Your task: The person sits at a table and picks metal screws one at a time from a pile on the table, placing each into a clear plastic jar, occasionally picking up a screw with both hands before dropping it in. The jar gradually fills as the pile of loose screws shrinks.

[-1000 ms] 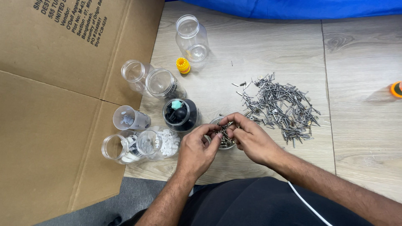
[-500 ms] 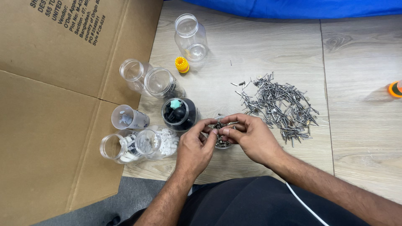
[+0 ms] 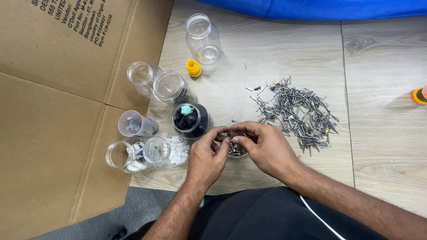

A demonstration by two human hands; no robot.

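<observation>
Head view. Seven clear jars counted. Far one [image 3: 203,38] empty; two [image 3: 156,84] left of centre apparently empty; one [image 3: 191,121] holds black and teal parts; three near-left [image 3: 147,152] hold white pieces. One yellow cap [image 3: 193,67]. Loose nail pile [image 3: 296,109] at right. Left hand [image 3: 208,158] and right hand [image 3: 267,149] meet over a small nail jar [image 3: 235,149], fingertips pinched, probably on nails.

Bare forearms, black clothing, thin white cord across lap
</observation>
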